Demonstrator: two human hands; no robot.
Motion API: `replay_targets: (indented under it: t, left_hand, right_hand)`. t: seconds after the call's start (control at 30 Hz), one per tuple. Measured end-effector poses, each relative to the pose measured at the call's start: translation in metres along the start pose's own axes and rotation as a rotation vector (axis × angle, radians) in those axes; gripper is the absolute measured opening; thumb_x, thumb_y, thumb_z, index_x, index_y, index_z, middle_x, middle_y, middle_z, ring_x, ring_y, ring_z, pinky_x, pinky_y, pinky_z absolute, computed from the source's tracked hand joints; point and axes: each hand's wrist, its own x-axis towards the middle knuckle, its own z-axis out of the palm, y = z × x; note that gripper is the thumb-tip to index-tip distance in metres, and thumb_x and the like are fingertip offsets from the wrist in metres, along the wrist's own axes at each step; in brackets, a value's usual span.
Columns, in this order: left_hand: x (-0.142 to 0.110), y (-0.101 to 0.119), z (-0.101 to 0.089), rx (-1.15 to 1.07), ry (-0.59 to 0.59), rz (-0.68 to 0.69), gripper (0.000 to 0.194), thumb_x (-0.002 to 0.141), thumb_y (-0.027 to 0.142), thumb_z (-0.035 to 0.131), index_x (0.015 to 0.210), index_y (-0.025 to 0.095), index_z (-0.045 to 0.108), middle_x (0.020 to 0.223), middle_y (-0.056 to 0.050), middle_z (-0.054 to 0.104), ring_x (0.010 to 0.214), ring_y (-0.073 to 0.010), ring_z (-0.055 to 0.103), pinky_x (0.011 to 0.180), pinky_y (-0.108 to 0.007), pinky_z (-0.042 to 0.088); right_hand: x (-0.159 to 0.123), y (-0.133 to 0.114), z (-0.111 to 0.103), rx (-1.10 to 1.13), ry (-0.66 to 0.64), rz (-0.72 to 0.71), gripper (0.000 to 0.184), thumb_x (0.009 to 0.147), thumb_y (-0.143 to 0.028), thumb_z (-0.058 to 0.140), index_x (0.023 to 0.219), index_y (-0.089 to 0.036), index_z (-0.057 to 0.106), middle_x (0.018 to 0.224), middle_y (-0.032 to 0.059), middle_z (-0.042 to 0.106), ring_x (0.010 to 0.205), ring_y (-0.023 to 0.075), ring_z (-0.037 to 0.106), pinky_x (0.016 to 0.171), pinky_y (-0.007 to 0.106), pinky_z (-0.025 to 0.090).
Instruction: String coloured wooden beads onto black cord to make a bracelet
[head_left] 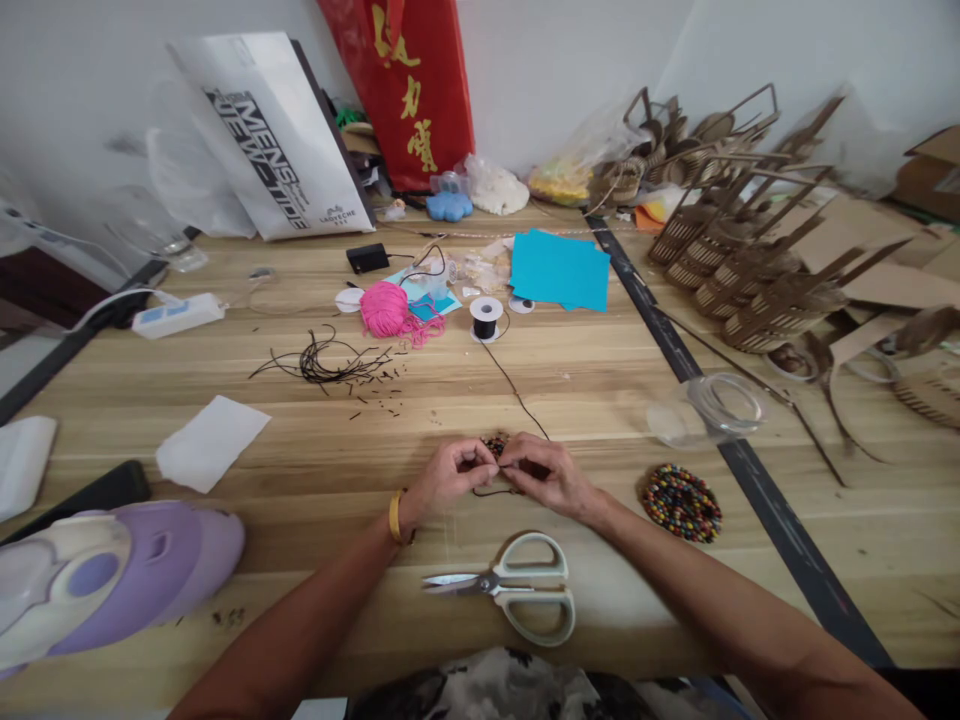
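Note:
My left hand [459,472] and my right hand [551,475] meet over the middle of the table, fingertips pinched close together on a thin black cord [517,392]. That cord runs back to a white spool [486,318] wound with black. Just behind my fingertips, partly hidden by them, lies a small bunch of colourful beads [495,446]. A short loop of dark cord hangs below the pinch. Nearer to me rest scissors [529,585] with pale handles, blades a little apart. A coil of multicoloured beads [681,503] lies beside my right forearm.
Cut black cords [322,362] and small snippets lie at the left. Behind them are pink yarn [386,308] and blue sheets [561,268]. A purple-and-white appliance [142,575] stands at the near left; woven baskets [750,270] and clear tubing [724,403] are at the right.

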Motion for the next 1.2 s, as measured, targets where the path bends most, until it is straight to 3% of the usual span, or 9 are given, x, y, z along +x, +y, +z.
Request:
replay_targets:
  t: [0.3, 0.63, 1.2]
  left_hand:
    - [-0.0004, 0.0004, 0.0010, -0.013, -0.004, -0.014, 0.022, 0.076, 0.032, 0.065, 0.074, 0.011, 0.058, 0.062, 0.001, 0.054, 0.058, -0.0086, 0.050, 0.056, -0.020, 0.041]
    - [-0.0003, -0.0006, -0.0002, -0.002, -0.011, -0.006, 0.021, 0.076, 0.031, 0.065, 0.075, 0.011, 0.059, 0.062, 0.001, 0.056, 0.057, -0.0086, 0.050, 0.057, -0.020, 0.041]
    - [0.0010, -0.0036, -0.0003, 0.001, -0.009, 0.008, 0.019, 0.076, 0.029, 0.066, 0.077, 0.011, 0.062, 0.066, -0.001, 0.061, 0.060, -0.0097, 0.054, 0.059, -0.021, 0.043]
  right_hand:
    - [-0.0022, -0.0035, 0.0012, -0.026, 0.013, 0.090, 0.009, 0.087, -0.023, 0.059, 0.089, -0.015, 0.063, 0.075, 0.0050, 0.062, 0.063, 0.0127, 0.055, 0.054, 0.023, 0.043]
    - [0.0003, -0.0015, 0.0000, -0.001, 0.000, 0.001, 0.007, 0.087, -0.022, 0.059, 0.088, -0.015, 0.063, 0.081, 0.0079, 0.063, 0.072, 0.0162, 0.058, 0.063, 0.027, 0.047]
    - [-0.0014, -0.0036, 0.0005, 0.001, 0.003, 0.056, 0.010, 0.087, -0.024, 0.059, 0.086, -0.015, 0.064, 0.078, 0.0065, 0.063, 0.068, 0.0141, 0.057, 0.059, 0.025, 0.045]
